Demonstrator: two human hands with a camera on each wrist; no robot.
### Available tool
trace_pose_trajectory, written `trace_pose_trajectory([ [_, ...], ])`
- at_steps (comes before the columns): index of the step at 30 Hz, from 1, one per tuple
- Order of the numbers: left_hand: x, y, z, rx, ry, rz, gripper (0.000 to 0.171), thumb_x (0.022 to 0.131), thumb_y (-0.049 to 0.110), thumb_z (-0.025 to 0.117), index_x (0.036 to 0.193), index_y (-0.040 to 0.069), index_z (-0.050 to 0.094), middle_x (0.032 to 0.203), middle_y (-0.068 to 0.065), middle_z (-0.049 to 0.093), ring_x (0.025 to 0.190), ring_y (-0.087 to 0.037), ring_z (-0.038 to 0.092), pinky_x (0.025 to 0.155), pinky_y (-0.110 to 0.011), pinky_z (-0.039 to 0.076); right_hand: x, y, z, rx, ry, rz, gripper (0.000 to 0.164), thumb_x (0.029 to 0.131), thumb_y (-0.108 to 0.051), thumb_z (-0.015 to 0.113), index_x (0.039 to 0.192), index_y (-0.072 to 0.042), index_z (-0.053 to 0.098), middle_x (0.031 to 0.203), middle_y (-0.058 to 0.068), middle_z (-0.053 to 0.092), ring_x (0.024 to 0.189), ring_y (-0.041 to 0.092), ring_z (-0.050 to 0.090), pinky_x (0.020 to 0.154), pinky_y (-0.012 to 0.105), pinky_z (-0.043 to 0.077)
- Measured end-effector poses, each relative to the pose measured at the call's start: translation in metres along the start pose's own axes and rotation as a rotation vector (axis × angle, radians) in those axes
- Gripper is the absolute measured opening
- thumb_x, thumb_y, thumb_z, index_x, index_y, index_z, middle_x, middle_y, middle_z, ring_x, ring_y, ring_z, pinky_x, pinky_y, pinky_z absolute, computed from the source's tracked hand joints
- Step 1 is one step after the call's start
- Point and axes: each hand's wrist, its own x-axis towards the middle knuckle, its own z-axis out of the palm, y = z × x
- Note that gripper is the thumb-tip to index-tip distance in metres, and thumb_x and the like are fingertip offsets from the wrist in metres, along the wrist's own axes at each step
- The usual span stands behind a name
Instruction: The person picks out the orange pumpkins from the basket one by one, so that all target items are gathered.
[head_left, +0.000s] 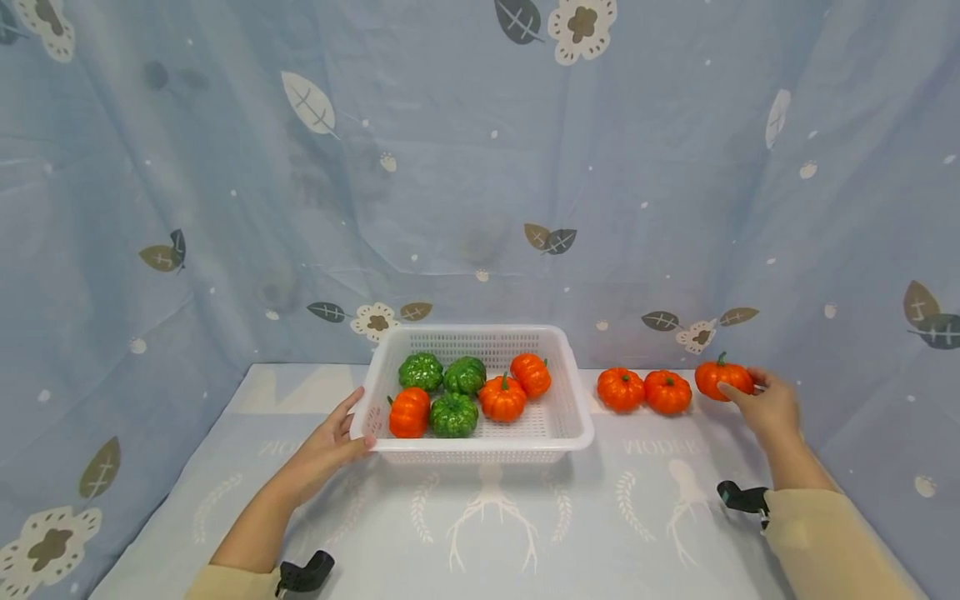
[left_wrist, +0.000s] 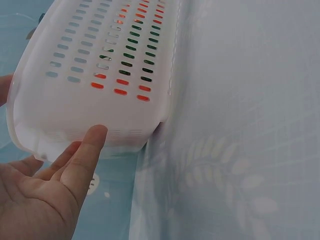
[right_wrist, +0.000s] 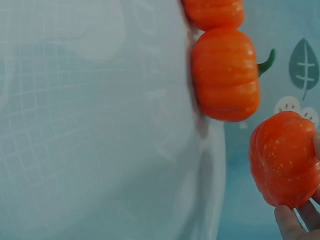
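Blue leaf-printed cloth backs a pale tabletop in the head view; well right of the white basket, beyond two other pumpkins, the right hand pinches an orange pumpkin. Left wrist: the left hand grips the basket's left end; a light hold should stop sliding. Right wrist: thumb and fingers clasp the pumpkin's sides; carrying it level, clear of its neighbours, seems wisest.

Gloss is caught here on the smooth, ribbed orange pumpkins and green pumpkins; smooth plastic is seen in the basket, matt, creased cloth in the curtain.
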Motion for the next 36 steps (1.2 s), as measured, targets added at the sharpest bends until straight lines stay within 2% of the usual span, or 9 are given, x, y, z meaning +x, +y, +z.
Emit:
trace_pose_trajectory([
  [7, 0.0, 0.0, -0.001, -0.016, -0.004, -0.006, 0.097, 0.092, 0.02, 0.071, 0.162, 0.025, 0.005, 0.159, -0.021, 0.028, 0.135, -0.04, 0.043, 0.104, -0.049, 0.044, 0.007, 0.006, 0.007, 0.01, 0.0, 0.081, 0.073, 0.1, -0.032, 0.061, 0.149, 0.012, 0.03, 0.149, 0.037, 0.031, 0.128, 0.051, 0.037, 0.107, 0.058, 0.038],
  [17, 0.0, -0.002, -0.001, -0.037, -0.014, 0.008, 0.096, 0.092, 0.019, 0.071, 0.162, 0.026, 0.006, 0.159, -0.021, 0.028, 0.135, -0.041, 0.042, 0.102, -0.043, 0.046, 0.013, 0.018, 0.014, 0.002, -0.049, 0.1, 0.074, 0.098, -0.027, 0.061, 0.147, 0.016, 0.026, 0.149, 0.039, 0.028, 0.135, 0.053, 0.03, 0.113, 0.059, 0.028],
  [27, 0.0, -0.002, -0.002, -0.029, -0.019, 0.01, 0.097, 0.091, 0.021, 0.071, 0.162, 0.025, 0.004, 0.159, -0.022, 0.029, 0.136, -0.04, 0.042, 0.1, -0.039, 0.046, 0.019, 0.024, 0.019, 0.014, -0.074, 0.144, 0.075, 0.097, -0.023, 0.064, 0.15, 0.011, 0.024, 0.147, 0.039, 0.028, 0.132, 0.053, 0.031, 0.11, 0.06, 0.032],
  [36, 0.001, -0.002, -0.002, -0.02, -0.008, 0.002, 0.097, 0.091, 0.021, 0.071, 0.162, 0.025, 0.006, 0.158, -0.021, 0.03, 0.135, -0.04, 0.043, 0.104, -0.048, 0.045, 0.022, 0.03, 0.024, 0.121, -0.033, 0.227, 0.075, 0.099, -0.026, 0.062, 0.152, 0.009, 0.023, 0.15, 0.037, 0.028, 0.133, 0.05, 0.035, 0.107, 0.053, 0.039],
])
